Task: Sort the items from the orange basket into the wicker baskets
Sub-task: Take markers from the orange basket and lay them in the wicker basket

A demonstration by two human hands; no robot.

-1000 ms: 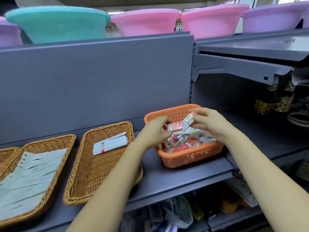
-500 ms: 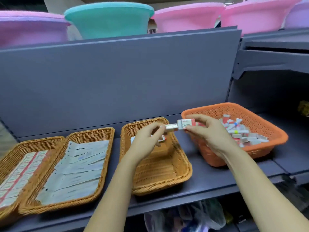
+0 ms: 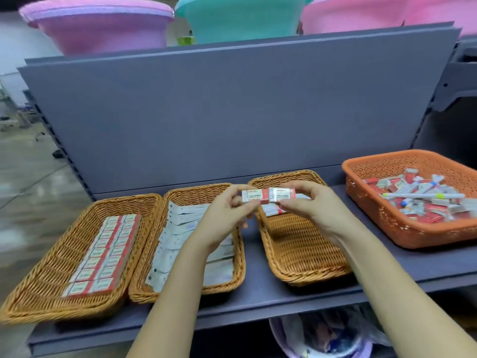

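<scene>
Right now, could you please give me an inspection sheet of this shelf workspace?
Surface: grey shelf carrying four baskets in a row.
Job's things: orange basket at right, holding mixed small packs and pens; left wicker basket with two rows of red-and-white boxes; middle wicker basket with white flat packets; right wicker basket with a few items at its far end.
Hands: left hand pinches one eraser box; right hand pinches a second eraser box, end to end.
Clutter: plastic bags below the shelf.
Cables: nothing seen.
Surroundings: pink basins and a teal basin on top.
</scene>
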